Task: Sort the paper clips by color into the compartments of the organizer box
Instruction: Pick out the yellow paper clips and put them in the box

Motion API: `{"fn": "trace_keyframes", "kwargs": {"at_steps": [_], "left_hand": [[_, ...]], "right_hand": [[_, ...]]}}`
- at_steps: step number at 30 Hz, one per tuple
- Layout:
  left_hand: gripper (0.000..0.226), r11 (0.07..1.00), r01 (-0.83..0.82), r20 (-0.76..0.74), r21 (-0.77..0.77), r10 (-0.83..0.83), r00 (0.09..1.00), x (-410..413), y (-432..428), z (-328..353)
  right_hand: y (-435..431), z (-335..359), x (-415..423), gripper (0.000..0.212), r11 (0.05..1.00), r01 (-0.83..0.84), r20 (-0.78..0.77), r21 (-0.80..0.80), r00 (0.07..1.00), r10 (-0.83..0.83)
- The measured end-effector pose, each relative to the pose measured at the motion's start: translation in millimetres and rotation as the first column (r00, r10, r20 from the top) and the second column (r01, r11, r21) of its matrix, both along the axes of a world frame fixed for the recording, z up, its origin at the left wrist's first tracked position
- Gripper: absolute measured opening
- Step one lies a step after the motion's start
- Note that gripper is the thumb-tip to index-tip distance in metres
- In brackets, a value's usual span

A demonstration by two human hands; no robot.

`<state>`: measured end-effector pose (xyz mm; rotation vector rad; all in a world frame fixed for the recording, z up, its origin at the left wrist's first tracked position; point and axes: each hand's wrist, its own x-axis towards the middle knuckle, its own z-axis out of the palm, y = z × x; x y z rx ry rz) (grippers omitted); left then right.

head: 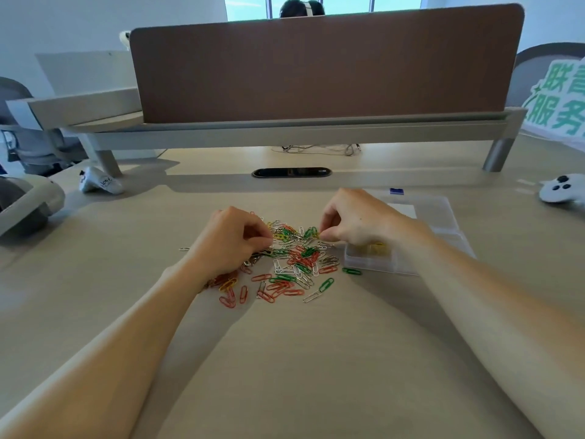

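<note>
Paper clips (285,264) lie mixed on the bench (285,359), beside the organizer box (443,223) already holding yellow ones. Both hands, left hand (228,242) and right hand (354,220), pinch narrowly at yellow clips. Next, I think, carry them to that compartment.

The paper clips (285,264) lie scattered mid-desk (300,359), with the organizer box (443,223) just to their right. Both hands rest over the pile's far side. A partition (316,68) stands along the desk's far edge.
</note>
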<state>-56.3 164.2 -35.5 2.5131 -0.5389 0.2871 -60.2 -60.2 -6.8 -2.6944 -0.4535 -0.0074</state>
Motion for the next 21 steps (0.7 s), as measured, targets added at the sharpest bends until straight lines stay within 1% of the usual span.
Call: {"fn": "trace_keyframes", "kwargs": {"at_steps": [2,4,6,7,10,13,15,17,21], "left_hand": [[0.004,0.999,0.003,-0.018,-0.047,-0.004,1.0,-0.5,1.6,1.5],[0.005,0.997,0.037,-0.086,-0.068,-0.043,0.995,-2.5,3.7,5.2],[0.006,0.995,0.09,-0.173,-0.029,-0.094,0.98,-4.9,5.0,9.1],[0.009,0.995,0.103,-0.189,0.0,-0.101,0.977,-5.6,5.6,10.4],[0.009,0.996,0.066,-0.144,0.065,-0.056,0.988,-4.3,8.5,9.8],[0.014,0.982,0.052,-0.088,0.179,-0.037,0.995,-4.1,8.5,6.5],[0.014,0.976,0.052,-0.073,0.214,-0.037,0.997,-4.9,6.1,4.7],[0.01,0.977,0.026,-0.04,0.212,-0.018,0.999,-4.6,3.9,3.8],[0.005,0.988,-0.012,-0.006,0.155,0.013,1.0,-2.5,5.6,2.0]], "right_hand": [[-0.2,1.5,-0.1,0.007,0.999,-0.016,-0.012,0.035,1.0,0.016],[-0.2,2.2,-0.3,0.006,0.997,-0.022,-0.03,0.074,0.999,0.025],[0.3,2.1,-0.5,0.009,0.995,-0.035,-0.047,0.099,0.998,0.039],[1.0,2.1,-0.8,0.011,0.994,-0.047,-0.056,0.102,0.997,0.053],[3.7,1.6,-1.1,0.017,0.991,-0.074,-0.079,0.107,0.993,0.083],[6.4,-0.2,-1.2,0.012,0.991,-0.077,-0.059,0.108,0.995,0.084],[7.2,-1.2,-1.3,0.009,0.991,-0.071,-0.038,0.116,0.996,0.076],[7.8,-1.9,-1.2,0.008,0.99,-0.068,-0.029,0.124,0.997,0.072],[9.8,-2.7,-0.9,0.007,0.99,-0.073,-0.023,0.118,0.997,0.076]]}}
